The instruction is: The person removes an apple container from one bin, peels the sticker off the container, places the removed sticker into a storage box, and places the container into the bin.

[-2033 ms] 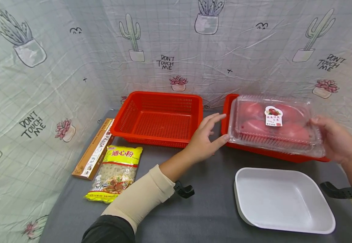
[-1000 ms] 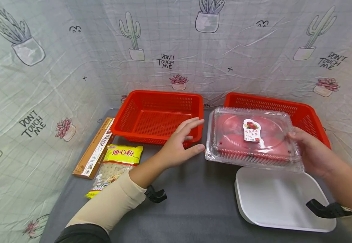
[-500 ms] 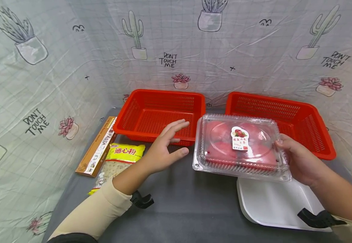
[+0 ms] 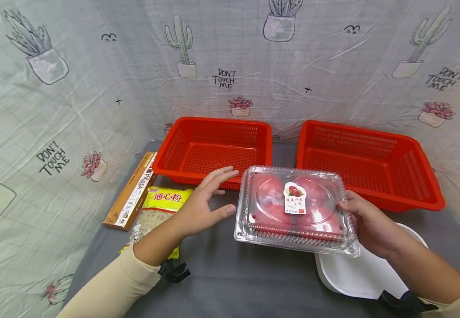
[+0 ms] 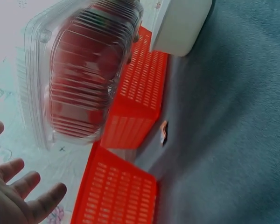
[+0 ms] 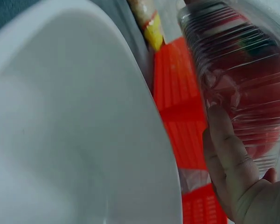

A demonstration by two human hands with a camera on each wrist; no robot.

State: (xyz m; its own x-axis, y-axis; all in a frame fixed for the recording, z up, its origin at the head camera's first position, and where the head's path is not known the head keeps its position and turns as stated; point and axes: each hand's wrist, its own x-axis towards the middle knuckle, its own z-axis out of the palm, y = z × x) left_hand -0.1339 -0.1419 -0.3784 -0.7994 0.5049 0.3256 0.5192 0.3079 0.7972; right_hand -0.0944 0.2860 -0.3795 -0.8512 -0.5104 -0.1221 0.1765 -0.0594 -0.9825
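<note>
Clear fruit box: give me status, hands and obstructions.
Right hand holds clear fruit box by its right side, off the table. Left hand spread, not touching. Nothing visible between left hand and box.

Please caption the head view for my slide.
Right hand grips a clear box, left hand near it, red baskets behind.

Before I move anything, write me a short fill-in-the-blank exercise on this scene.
The clear box is gripped by the person's ____ hand.
The red baskets number ____.
The tray is coloured ____.
The big Latin-letter word on the brown carton reads ____.

Missing words: right; two; white; PASTA.
</note>
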